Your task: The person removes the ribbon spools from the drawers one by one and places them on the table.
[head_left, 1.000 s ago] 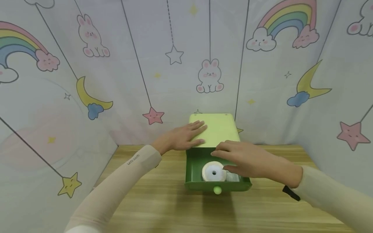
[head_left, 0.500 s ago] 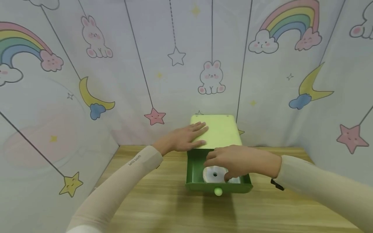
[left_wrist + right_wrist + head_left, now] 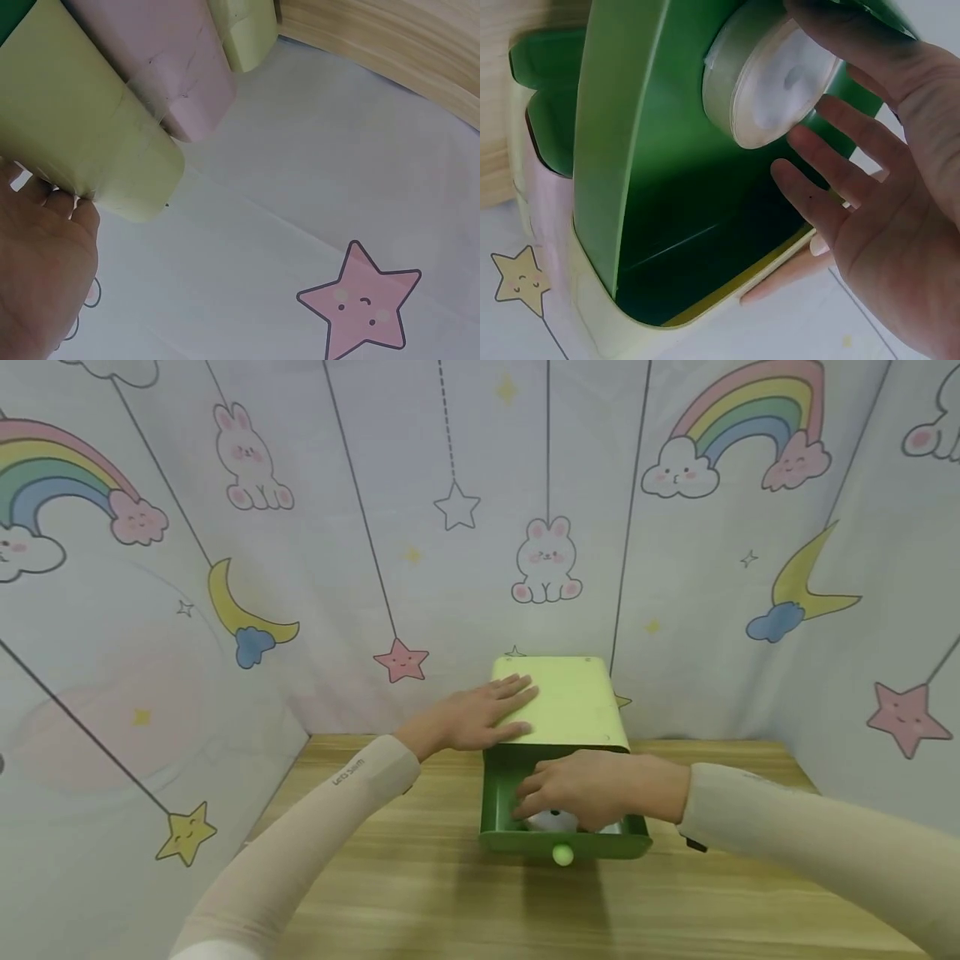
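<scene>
My left hand [image 3: 483,717] rests with its fingers extended on the pale yellow top of a small drawer unit [image 3: 573,702]. In the left wrist view its fingertips meet the unit's rounded yellow side [image 3: 139,169]. The top green drawer [image 3: 517,843] is pulled out, a round light-green knob [image 3: 562,855] on its front. Inside lies a pale ribbon roll [image 3: 739,90] with white faces and a centre hole. My right hand [image 3: 581,789] reaches into the drawer over the roll, thumb and fingers spread at its edges. A firm grip is not visible. Part of the roll is hidden under that hand.
Something clear and shiny [image 3: 613,827] lies at the drawer's right front. Beneath the top section are a pink section [image 3: 551,202] and another yellow one. The unit stands on a wood-grain table [image 3: 420,877], with a printed cloth [image 3: 450,577] behind and at both sides.
My right hand has moved left and down into the drawer, and now covers much of the ribbon roll. My left hand stays on the unit's top. The head view has shifted slightly.
</scene>
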Demonstrator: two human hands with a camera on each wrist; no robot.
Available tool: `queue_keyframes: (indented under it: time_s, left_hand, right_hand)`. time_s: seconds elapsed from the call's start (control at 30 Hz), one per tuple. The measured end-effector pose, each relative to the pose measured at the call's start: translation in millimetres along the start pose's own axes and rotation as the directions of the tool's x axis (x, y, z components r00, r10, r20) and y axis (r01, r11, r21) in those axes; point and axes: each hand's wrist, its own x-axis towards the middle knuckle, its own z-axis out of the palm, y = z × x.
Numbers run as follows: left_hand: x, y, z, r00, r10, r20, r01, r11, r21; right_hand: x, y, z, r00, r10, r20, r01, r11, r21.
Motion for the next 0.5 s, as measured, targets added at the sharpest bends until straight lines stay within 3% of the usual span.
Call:
queue_keyframes:
  time_s: [0.5]
  left_hand:
    - [2.1, -1.9, 0.6, 1.000, -0.006, 0.007, 0.006, 1.000, 0.019]
  right_hand:
    - [3.2, 3.8, 3.2, 1.000, -0.017, 0.023, 0.017, 1.000, 0.015]
